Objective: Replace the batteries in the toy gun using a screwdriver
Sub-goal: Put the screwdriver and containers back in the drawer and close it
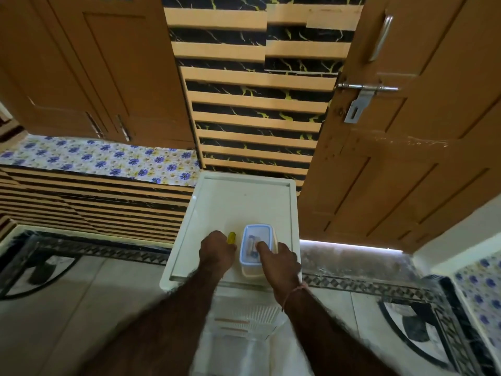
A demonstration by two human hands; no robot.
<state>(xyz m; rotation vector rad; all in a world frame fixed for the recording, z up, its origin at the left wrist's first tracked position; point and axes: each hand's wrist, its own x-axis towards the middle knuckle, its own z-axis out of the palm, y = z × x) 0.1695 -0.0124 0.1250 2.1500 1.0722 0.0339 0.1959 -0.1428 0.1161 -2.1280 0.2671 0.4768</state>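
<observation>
A small clear plastic box (250, 232) with a blue-rimmed lid sits on a white table top (238, 202); dark batteries show through the lid. My right hand (279, 257) lies on the box's near right side, a finger stretched onto the lid. My left hand (217, 249) is curled round a yellow-handled screwdriver (231, 237), whose handle end pokes out beyond the knuckles. The screwdriver's shaft is hidden by the hand. No toy gun is in view.
A wooden door (393, 158) with a metal latch stands open right of the table. A striped black-and-tan wall panel (257, 104) is behind it. A flower-patterned ledge (103, 158) runs at left. A white slatted basket (244, 321) sits below the table's near edge.
</observation>
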